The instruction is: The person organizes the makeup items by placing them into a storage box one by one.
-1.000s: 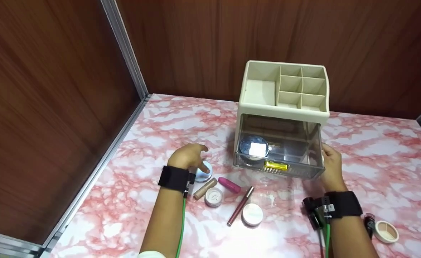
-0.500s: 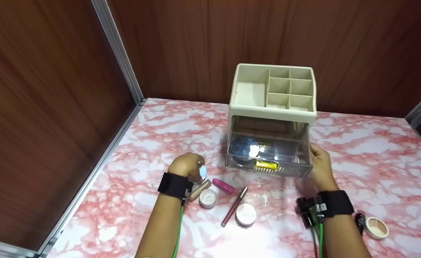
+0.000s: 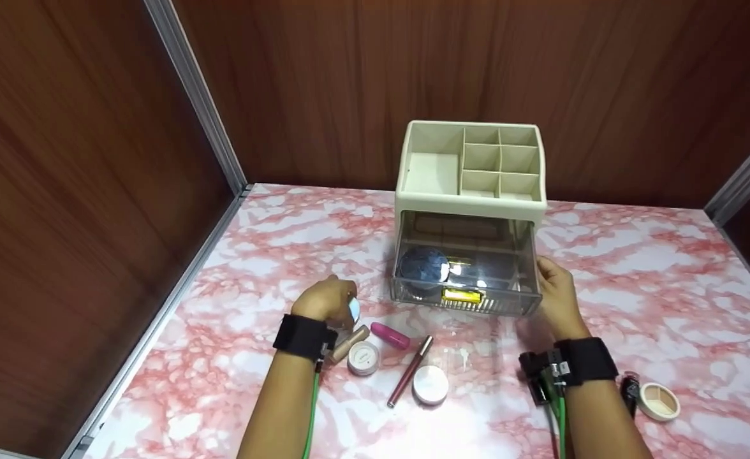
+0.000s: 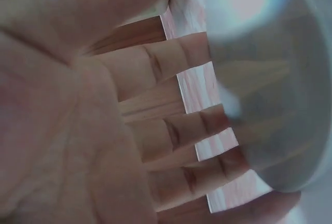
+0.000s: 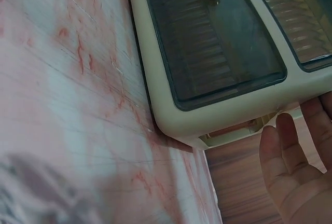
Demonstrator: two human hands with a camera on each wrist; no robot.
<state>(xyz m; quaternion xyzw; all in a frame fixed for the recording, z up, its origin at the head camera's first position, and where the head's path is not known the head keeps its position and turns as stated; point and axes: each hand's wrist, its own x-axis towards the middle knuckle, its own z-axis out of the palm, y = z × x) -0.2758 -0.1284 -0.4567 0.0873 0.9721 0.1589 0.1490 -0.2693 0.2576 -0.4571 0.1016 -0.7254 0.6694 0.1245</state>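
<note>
One shiny round thing (image 3: 354,310) in the head view is sitting in the left hand (image 3: 324,301), at 8 o'clock from the cream box (image 3: 470,203); the right hand (image 3: 560,299) is touching the box at 4 o'clock. The left wrist view is showing fingers (image 4: 179,57) gripping the round thing at 3 o'clock; the right wrist view is showing loose fingers (image 5: 290,146) at 4.
</note>
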